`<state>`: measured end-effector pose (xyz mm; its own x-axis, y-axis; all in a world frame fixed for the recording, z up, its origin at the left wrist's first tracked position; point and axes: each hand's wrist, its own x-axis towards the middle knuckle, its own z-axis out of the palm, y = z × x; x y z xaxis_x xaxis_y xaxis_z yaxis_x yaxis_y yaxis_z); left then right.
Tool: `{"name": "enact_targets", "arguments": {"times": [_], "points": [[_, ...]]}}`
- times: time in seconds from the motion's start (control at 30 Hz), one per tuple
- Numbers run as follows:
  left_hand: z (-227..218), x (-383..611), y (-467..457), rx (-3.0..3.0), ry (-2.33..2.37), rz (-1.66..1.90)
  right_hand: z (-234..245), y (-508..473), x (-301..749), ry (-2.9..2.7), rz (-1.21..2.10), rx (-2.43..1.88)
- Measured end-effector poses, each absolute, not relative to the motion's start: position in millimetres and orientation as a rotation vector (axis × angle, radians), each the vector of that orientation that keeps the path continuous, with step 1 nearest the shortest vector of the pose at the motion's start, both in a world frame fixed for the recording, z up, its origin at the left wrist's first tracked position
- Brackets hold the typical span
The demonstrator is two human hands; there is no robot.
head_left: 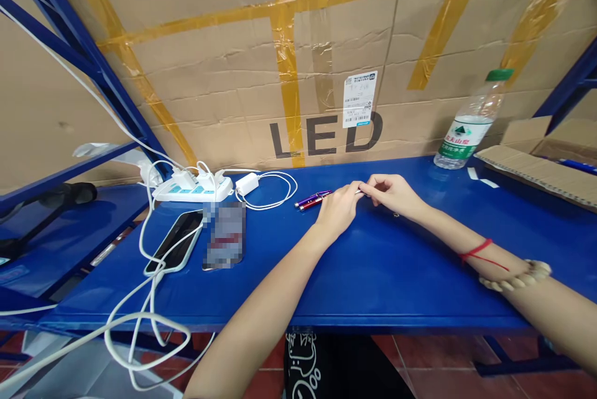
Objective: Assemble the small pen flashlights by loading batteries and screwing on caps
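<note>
Above the blue table, my left hand (339, 209) and my right hand (392, 194) meet at the fingertips. Between them shows the end of a slim, pale object (359, 191), mostly covered by my fingers, so its kind cannot be made out. Both hands are closed, with thumb and fingers pinched around it. A purple pen-like stick (306, 199) and a red pen-like stick (311, 202) lie side by side just left of my left hand. A red string and a beaded bracelet circle my right wrist and forearm.
A white power strip (224, 191) with plugs and tangled cables stands at the left, near a phone (180, 240) and a blurred-out flat object (226, 237). A water bottle (469, 122) and an open carton (536, 172) occupy the right. A large cardboard box (214, 88) rises behind.
</note>
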<state>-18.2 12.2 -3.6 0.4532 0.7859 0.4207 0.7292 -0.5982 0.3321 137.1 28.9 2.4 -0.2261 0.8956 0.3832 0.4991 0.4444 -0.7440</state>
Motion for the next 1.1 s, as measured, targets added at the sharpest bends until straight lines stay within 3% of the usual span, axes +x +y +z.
{"name": "enact_targets", "arguments": {"times": [0.53, 1.1], "points": [[-0.9, -13.6, 10.2, 2.668, 1.644, 0.624, -3.0, 33.4, 139.3, -2.01, 0.384, -1.238], [1.3, -19.4, 13.6, 2.569, 1.692, 0.681, 1.4, 37.5, 136.8, -1.794, 0.753, -1.084]]}}
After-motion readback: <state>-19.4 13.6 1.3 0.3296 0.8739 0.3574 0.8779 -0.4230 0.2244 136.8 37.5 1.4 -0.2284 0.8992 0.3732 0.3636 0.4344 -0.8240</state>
